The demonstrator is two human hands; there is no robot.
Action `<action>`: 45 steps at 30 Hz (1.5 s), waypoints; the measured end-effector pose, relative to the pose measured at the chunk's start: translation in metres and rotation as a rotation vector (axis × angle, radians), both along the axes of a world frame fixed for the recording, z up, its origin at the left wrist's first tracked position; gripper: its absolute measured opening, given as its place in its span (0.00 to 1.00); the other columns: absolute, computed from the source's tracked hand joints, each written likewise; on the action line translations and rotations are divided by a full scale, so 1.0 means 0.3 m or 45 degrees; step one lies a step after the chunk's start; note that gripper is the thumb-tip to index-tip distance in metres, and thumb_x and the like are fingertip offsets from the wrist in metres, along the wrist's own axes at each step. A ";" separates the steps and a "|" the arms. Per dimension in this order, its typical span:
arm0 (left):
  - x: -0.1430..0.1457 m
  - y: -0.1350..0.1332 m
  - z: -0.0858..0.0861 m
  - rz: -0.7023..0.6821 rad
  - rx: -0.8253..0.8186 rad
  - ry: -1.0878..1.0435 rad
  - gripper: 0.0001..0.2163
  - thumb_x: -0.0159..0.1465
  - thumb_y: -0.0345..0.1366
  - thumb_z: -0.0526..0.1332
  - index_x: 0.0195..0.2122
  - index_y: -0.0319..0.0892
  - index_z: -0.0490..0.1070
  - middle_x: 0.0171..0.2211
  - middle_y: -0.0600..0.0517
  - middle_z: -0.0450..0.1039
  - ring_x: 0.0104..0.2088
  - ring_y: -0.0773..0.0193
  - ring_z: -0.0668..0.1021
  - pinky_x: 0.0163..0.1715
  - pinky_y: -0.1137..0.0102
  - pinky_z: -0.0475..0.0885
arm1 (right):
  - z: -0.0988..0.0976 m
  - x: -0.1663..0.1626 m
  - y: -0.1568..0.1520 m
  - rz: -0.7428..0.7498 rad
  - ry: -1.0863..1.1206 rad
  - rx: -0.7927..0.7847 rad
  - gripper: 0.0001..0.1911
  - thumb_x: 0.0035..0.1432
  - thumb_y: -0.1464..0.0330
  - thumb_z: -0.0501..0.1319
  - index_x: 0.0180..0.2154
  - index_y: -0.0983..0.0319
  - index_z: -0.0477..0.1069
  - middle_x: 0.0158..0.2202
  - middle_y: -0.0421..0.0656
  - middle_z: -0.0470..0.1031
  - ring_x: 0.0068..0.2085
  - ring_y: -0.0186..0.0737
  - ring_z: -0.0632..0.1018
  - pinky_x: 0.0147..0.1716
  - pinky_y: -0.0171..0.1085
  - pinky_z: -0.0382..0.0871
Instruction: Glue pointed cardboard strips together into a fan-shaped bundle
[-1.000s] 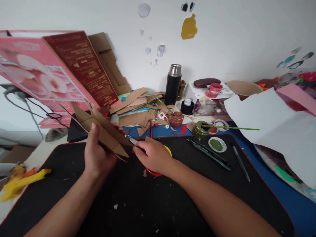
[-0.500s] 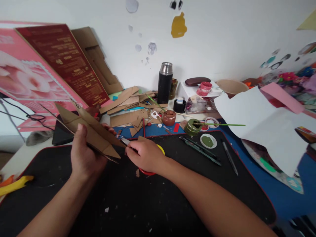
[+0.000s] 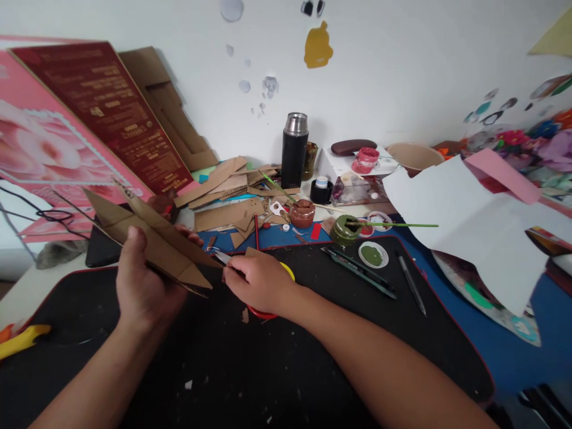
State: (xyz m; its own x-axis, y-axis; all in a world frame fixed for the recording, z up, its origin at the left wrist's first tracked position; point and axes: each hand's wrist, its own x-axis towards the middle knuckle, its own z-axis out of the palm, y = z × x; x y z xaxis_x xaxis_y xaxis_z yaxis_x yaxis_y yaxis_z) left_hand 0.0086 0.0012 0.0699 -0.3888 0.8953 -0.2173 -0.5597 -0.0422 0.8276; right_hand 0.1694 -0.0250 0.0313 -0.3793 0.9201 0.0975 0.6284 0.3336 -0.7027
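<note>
Closed grip on both sides. Left hand (image 3: 143, 292) clasps a folded brown cardboard piece (image 3: 152, 238), thumb on the near face, fingers behind. The piece is held clear above the black mat (image 3: 313, 369), with its long point running toward 3 o'clock. Right hand (image 3: 259, 283) is wrapped around scissors (image 3: 222, 258) with red and yellow handles. The metal blade projects toward 9 o'clock and meets the tip of the cardboard piece.

Surroundings, taken from the right hand:
- A heap of cardboard scraps (image 3: 223, 185) lies at 11 o'clock.
- A black flask (image 3: 294, 149) stands at 12 o'clock.
- A brown jar (image 3: 302, 213) sits at 1 o'clock.
- A green jar (image 3: 344, 229) sits at 2 o'clock, with a thin green stick (image 3: 402, 225) resting across it.
- A dark craft knife (image 3: 357, 271) and a pen (image 3: 411, 283) lie on the mat at 3 o'clock.
- A large white sheet (image 3: 469, 220) lies beyond them.
</note>
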 end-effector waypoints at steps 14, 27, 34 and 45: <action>-0.012 0.001 -0.015 -0.012 0.042 -0.021 0.20 0.73 0.48 0.56 0.39 0.38 0.80 0.30 0.50 0.79 0.30 0.61 0.82 0.32 0.68 0.82 | 0.001 -0.002 -0.002 -0.006 -0.013 -0.030 0.13 0.73 0.66 0.60 0.37 0.60 0.81 0.32 0.44 0.80 0.38 0.42 0.76 0.35 0.38 0.57; -0.012 -0.002 -0.010 -0.035 -0.013 -0.104 0.18 0.73 0.46 0.56 0.39 0.36 0.79 0.30 0.49 0.80 0.30 0.61 0.83 0.33 0.68 0.83 | 0.003 0.000 -0.001 0.013 -0.030 -0.013 0.14 0.72 0.68 0.60 0.33 0.61 0.79 0.30 0.42 0.76 0.35 0.40 0.72 0.33 0.37 0.55; -0.014 -0.007 -0.019 -0.077 0.017 -0.087 0.16 0.70 0.45 0.61 0.40 0.36 0.79 0.31 0.49 0.80 0.29 0.60 0.83 0.32 0.68 0.83 | 0.000 -0.003 -0.003 -0.003 -0.004 -0.031 0.13 0.70 0.69 0.61 0.32 0.61 0.78 0.28 0.41 0.75 0.33 0.39 0.70 0.32 0.37 0.53; -0.031 0.016 0.019 -0.071 -0.057 -0.108 0.25 0.78 0.50 0.48 0.40 0.38 0.78 0.28 0.49 0.78 0.25 0.61 0.81 0.25 0.68 0.82 | -0.011 0.010 0.006 0.028 0.324 -0.149 0.17 0.75 0.65 0.57 0.32 0.60 0.77 0.24 0.38 0.72 0.32 0.38 0.74 0.34 0.36 0.59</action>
